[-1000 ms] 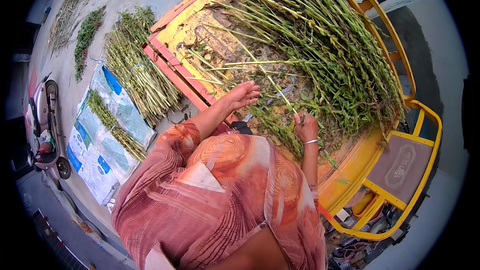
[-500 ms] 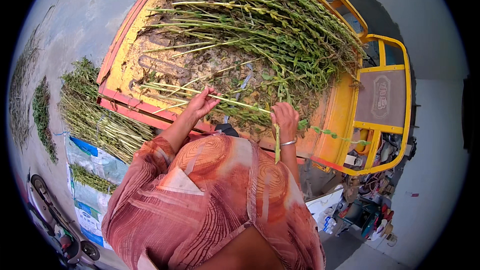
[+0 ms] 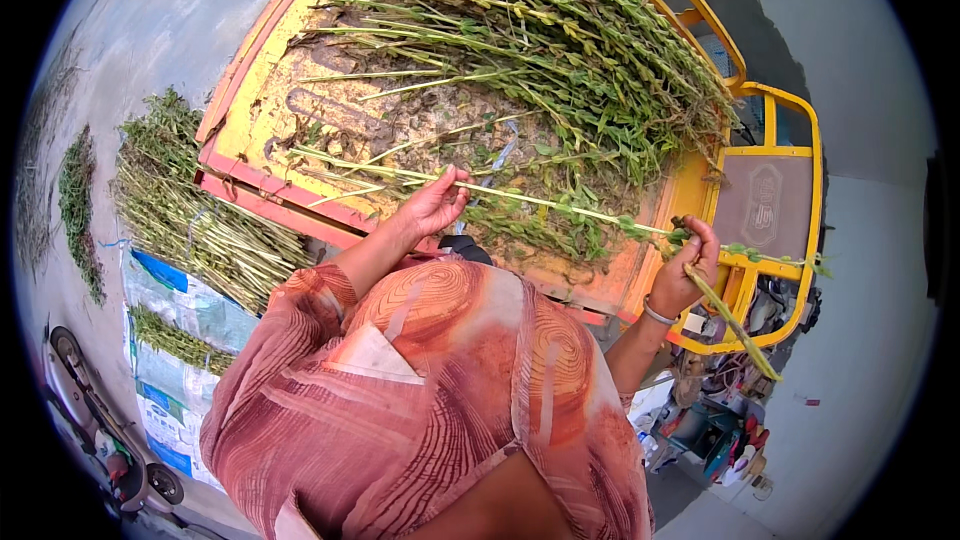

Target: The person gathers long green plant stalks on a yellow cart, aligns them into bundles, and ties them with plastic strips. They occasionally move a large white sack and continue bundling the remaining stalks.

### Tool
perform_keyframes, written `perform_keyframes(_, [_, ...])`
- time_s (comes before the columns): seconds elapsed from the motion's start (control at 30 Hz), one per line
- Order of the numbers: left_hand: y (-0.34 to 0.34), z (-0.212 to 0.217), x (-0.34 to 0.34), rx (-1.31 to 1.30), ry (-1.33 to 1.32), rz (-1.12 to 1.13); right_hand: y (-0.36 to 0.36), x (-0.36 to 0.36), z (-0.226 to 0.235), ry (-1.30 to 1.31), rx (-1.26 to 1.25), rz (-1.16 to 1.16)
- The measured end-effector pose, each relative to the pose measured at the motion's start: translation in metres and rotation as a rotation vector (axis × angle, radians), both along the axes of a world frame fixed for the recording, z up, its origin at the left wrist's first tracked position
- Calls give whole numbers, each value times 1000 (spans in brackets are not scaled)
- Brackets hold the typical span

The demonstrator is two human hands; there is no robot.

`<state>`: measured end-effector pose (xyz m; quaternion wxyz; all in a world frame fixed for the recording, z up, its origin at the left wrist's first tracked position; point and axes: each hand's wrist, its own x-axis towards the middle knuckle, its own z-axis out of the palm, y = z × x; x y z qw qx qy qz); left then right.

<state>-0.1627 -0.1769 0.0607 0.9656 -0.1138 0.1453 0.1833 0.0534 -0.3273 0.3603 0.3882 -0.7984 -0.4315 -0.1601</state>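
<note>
A long, thin green plant stalk [image 3: 545,202] stretches between my two hands above the cart bed. My left hand [image 3: 437,204] pinches it between thumb and fingers near its bare, thicker end. Farther right, near the yellow frame, my right hand [image 3: 697,262] is closed around the stalk's leafy part. A short yellow-green stick-like piece [image 3: 735,328] also sticks out of that hand, slanting down to the right; its exact kind I cannot make out. Just beyond my hands lies a big heap of leafy green stalks [image 3: 560,50] on the cart bed [image 3: 243,125].
A yellow tubular frame [image 3: 815,180] with a grey panel closes the cart's right end. At left, a stalk bundle [image 3: 195,215] lies on the floor near a blue-and-white sheet [image 3: 165,405]. Mixed clutter [image 3: 715,430] stands below right; a two-wheeler [image 3: 120,455] is at lower left.
My right hand has slid right along the stalk, out toward the yellow frame, carrying the stick-like piece with it. My left hand keeps its pinch, shifted slightly right.
</note>
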Motion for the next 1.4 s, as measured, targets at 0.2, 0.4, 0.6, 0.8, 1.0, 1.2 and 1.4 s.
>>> perform_keyframes(0.2, [-9, -31, 17, 24, 358, 69, 25, 11, -9, 227, -177, 213])
perform_keyframes(0.4, [0, -102, -4, 26, 789, -38, 79, -15, -105, 26, -737, 395])
perform_keyframes(0.6, [-11, -100, -16, 47, 796, -111, 117, -42, -186, 16, -989, 511])
perform_keyframes(0.8, [-8, -80, -19, 111, 863, -223, 178, -118, -217, 99, -1122, 659])
perform_keyframes(1.0, [0, -98, -33, 256, 723, -163, 214, -158, -261, 448, -1098, 996])
perform_keyframes(1.2, [1, -83, -51, 90, 874, -255, 224, -12, -327, 90, -1159, 547])
perform_keyframes(1.4, [19, -103, -32, 52, 1023, -295, 194, 95, -374, -407, -1118, 419])
